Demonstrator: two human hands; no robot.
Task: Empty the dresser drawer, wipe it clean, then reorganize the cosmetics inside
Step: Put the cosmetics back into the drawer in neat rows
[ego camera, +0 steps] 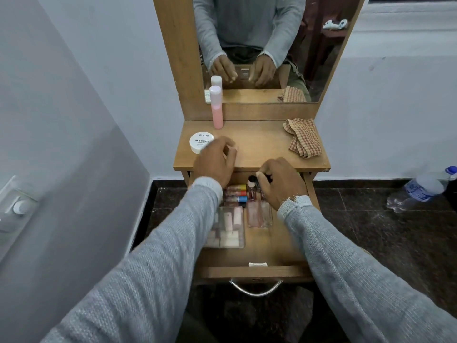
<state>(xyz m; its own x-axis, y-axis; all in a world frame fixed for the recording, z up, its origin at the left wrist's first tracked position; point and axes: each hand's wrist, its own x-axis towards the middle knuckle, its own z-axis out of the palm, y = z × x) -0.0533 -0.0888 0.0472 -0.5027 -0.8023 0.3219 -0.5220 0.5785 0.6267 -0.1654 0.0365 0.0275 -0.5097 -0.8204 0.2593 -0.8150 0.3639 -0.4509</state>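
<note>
The dresser drawer is pulled open. It holds a clear palette case, tubes with coloured caps, clear pinkish bottles and a small black-capped bottle. My right hand reaches into the drawer's back right, its fingers curled round a small dark-capped item that they mostly hide. My left hand hovers over the dresser top beside a white nail polish remover jar, with loosely curled fingers that hold nothing. A tall pink bottle stands at the back.
A checked cloth lies crumpled on the right of the dresser top. The mirror rises behind it. A plastic water bottle lies on the dark floor to the right. A wall with a switch panel is close on the left.
</note>
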